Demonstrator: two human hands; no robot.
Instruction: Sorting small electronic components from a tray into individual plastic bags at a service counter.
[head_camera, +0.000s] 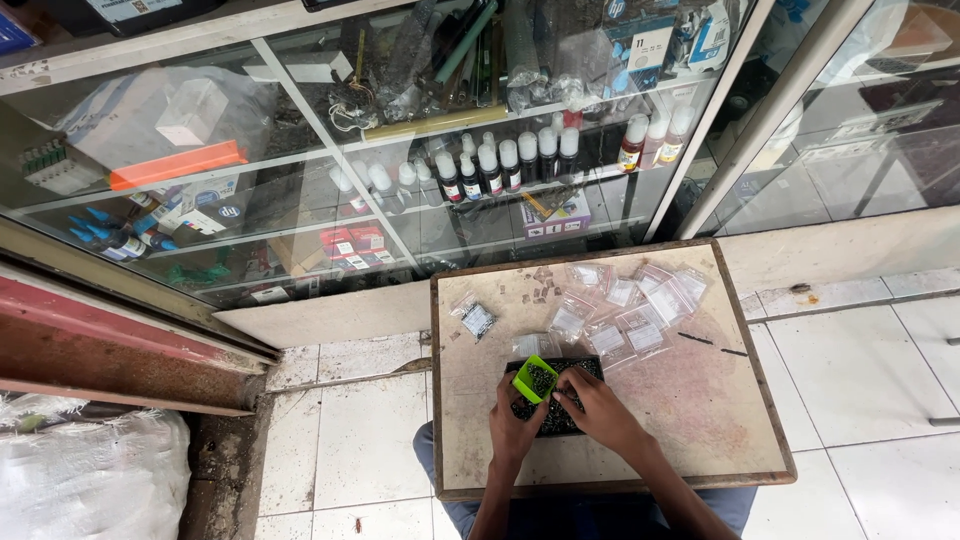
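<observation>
Head view, looking straight down on a small square bench with a dark wooden rim, set on a white tiled floor in front of a glass display cabinet. The left hand grips a small green tray, tilted and loaded with tiny dark parts, fingers curled round its lower edge. The right hand lies just beside it, fingertips drawn together over a black tray of the same small parts; whether anything is pinched between them cannot be told. Both trays sit near the bench's front middle. Beyond them, a scatter of small clear zip bags covers the far right part of the bench; one filled bag lies apart at the far left. The cabinet shelves carry rows of white-capped ink bottles.
</observation>
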